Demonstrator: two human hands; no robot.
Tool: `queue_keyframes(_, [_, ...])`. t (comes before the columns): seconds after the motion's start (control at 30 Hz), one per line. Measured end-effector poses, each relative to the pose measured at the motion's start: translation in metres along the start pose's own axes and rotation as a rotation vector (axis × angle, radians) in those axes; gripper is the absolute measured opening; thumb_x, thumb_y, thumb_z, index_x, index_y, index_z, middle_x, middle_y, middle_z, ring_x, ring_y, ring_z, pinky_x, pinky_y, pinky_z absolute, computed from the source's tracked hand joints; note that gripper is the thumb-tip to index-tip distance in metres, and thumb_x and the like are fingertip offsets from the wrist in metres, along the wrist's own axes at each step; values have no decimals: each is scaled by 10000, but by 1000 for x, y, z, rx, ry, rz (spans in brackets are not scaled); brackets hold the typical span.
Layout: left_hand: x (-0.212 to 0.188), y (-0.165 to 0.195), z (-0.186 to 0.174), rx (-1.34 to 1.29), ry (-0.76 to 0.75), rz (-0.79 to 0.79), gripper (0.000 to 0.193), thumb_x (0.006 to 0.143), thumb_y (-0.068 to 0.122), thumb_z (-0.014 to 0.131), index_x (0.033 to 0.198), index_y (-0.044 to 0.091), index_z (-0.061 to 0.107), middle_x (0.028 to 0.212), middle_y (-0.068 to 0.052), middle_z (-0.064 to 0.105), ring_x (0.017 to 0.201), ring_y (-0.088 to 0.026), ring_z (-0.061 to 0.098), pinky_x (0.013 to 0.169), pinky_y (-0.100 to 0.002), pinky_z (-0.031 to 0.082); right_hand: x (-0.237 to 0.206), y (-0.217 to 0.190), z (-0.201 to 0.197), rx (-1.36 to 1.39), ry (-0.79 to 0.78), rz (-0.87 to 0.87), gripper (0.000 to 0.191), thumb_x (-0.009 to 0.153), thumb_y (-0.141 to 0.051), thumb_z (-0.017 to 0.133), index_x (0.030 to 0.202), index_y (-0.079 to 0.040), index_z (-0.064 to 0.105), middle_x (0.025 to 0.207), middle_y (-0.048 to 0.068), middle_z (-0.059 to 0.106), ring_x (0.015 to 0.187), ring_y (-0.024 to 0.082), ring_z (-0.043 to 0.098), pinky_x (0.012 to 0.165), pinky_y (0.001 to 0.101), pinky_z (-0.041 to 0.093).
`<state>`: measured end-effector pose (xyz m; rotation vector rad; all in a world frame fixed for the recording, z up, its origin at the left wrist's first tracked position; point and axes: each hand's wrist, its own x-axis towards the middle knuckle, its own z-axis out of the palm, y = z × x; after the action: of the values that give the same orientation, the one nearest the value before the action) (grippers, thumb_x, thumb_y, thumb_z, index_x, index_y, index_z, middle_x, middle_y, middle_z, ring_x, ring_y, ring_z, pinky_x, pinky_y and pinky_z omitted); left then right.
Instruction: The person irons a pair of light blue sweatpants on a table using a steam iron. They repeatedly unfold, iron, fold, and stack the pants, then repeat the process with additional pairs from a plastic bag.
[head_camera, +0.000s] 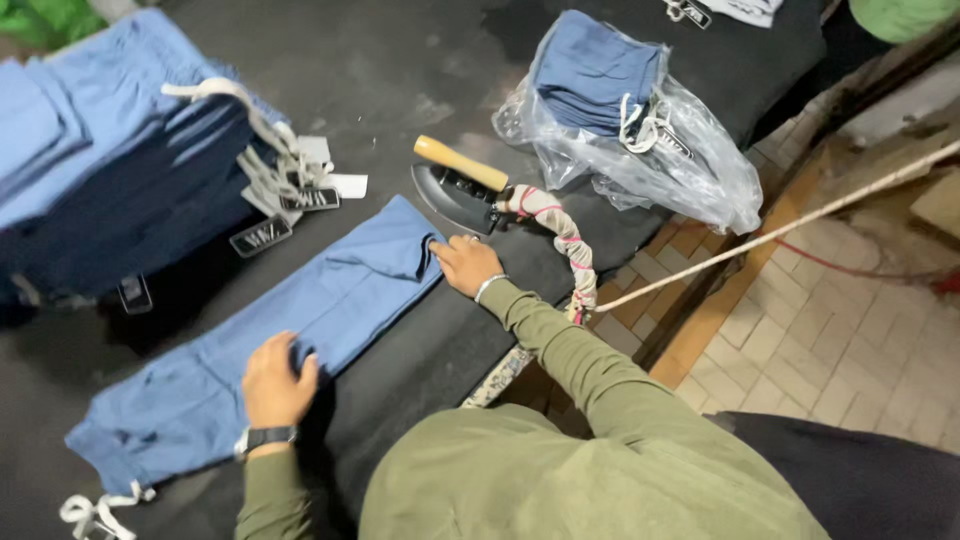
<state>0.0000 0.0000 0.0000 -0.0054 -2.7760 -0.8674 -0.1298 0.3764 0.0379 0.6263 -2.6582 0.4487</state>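
Head cam: our left hand (272, 382) and right hand (465, 264) seemingly pinch the blue trousers (300, 325)' edge; we'd pull taut between both grips, iron (462, 190) just beyond.

Bare dark table (400, 80) lies open along the far edge, between the stacked blue garments (110, 160) at the left edge and the plastic-bagged bundle (630, 120) toward the far right corner. The iron (460, 190) and its wrapped cord (565, 240) block the right edge. The near edge stays passable.
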Motion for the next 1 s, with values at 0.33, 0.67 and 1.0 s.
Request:
queue_keyframes(0.33, [44, 55, 35, 332, -127, 90, 854, 911, 636, 521, 1569, 110, 383, 1661, -148, 294, 1534, -399, 197, 1183, -666, 100, 0, 23, 10, -37, 63, -19, 304, 865, -174, 617, 1129, -271, 732, 965, 107, 570, 891, 337, 621, 673, 456, 531])
queue_keyframes(0.67, [32, 40, 13, 291, -139, 30, 799, 940, 626, 539, 1569, 151, 411, 1666, -116, 315, 1535, -387, 217, 1205, -648, 111, 22, -31, 23, -187, -37, 219, 498, 834, -284, 676, 1326, -207, 666, 1028, 159, 611, 951, 388, 596, 764, 514, 507])
queue_keyframes(1.0, [18, 39, 31, 298, -115, 32, 795, 928, 642, 525, 1564, 181, 407, 1661, -103, 315, 1533, -371, 222, 1202, -639, 131, 58, -35, 41, -100, -327, -217, 733, 969, -564, 564, 1552, -131, 463, 1647, 155, 317, 1493, 363, 298, 1164, 640, 230])
